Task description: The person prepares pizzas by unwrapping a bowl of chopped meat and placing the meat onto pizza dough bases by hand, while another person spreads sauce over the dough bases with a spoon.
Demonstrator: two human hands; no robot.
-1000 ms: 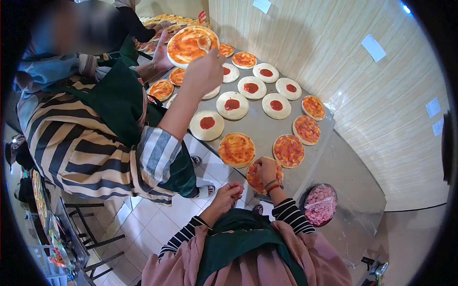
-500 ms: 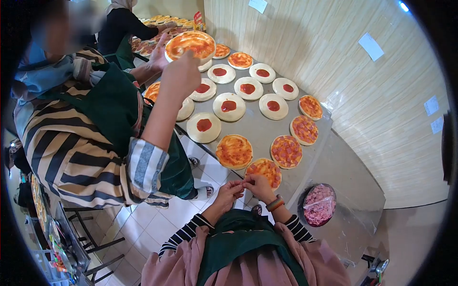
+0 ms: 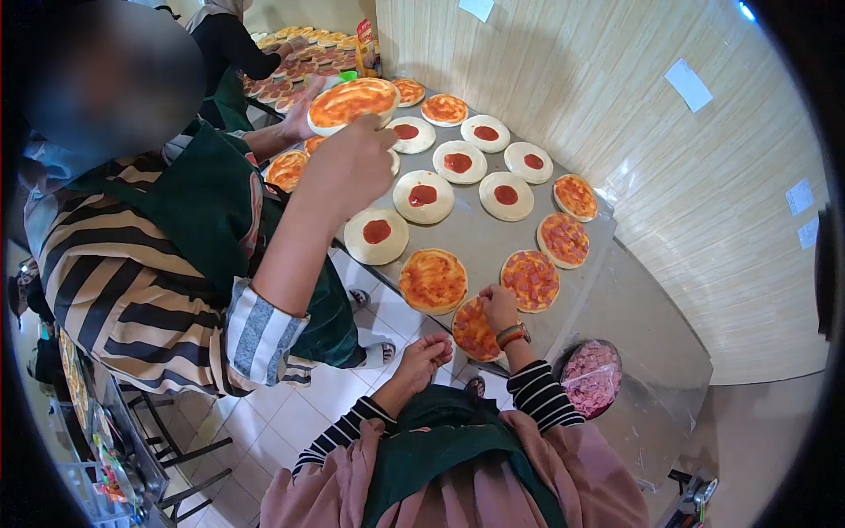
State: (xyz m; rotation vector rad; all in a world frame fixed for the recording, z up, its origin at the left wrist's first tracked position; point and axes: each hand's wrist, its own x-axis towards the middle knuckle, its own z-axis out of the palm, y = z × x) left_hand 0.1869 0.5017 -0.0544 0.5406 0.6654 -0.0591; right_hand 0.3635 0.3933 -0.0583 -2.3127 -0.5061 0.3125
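Note:
My right hand (image 3: 500, 308), with a band and watch at the wrist, is over the right side of a sauced pizza base (image 3: 475, 329) with some pink topping pieces. Its fingers are pinched together; what they hold is hidden. Lower left, off the table edge, my left hand (image 3: 424, 359) is closed, with a bit of pink topping at its fingertips. Two bases with pink pieces, one of them a topped pizza (image 3: 530, 282), lie up and right. A sauced base (image 3: 432, 282) without pieces lies up and left.
A bowl of pink chopped topping (image 3: 591, 378) stands at the right on the metal table (image 3: 647, 352). Bases with sauce dots (image 3: 423, 197) fill the middle. At the left a co-worker in stripes (image 3: 132, 282) holds a sauced base (image 3: 354, 104) over the table. Another person stands behind.
My right hand has gone from beside my left hand back up over the pizza base. My left hand stays nearly in place. The co-worker's held base has moved slightly lower.

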